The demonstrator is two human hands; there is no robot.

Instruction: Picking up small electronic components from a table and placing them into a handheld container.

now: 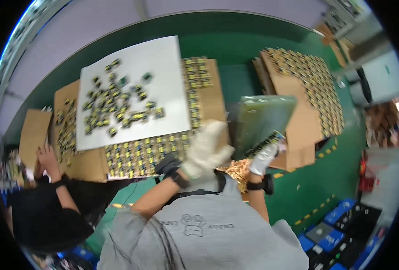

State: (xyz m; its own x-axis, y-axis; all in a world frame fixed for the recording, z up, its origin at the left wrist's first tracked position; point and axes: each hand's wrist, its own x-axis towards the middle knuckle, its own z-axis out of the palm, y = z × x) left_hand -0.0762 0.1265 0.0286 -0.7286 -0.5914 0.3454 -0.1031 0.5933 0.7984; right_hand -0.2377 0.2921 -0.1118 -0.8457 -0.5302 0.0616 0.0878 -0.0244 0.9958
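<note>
My right hand (263, 161), in a white glove, is closed on a narrow dark strip (261, 145) with yellow-green parts along it, perhaps a strip of small circuit boards. The strip slants in front of a pale green, shiny slab (267, 118) that looks wrapped in clear plastic. My left hand (207, 150), also gloved, is smeared by motion. Its fingers point away from me with the thumb apart, and nothing shows in it. Beside it, rows of small yellow-and-black components (147, 153) cover cardboard. Crumpled copper-coloured material (237, 172) lies between my wrists.
A white sheet (163, 67) bears many loose components at the left. Another cardboard stack (294, 110) with packed component rows stands at the right. A co-worker's hand (49, 161) rests by a cardboard flap (34, 139) at far left. Blue and black boxes (339, 229) stand lower right.
</note>
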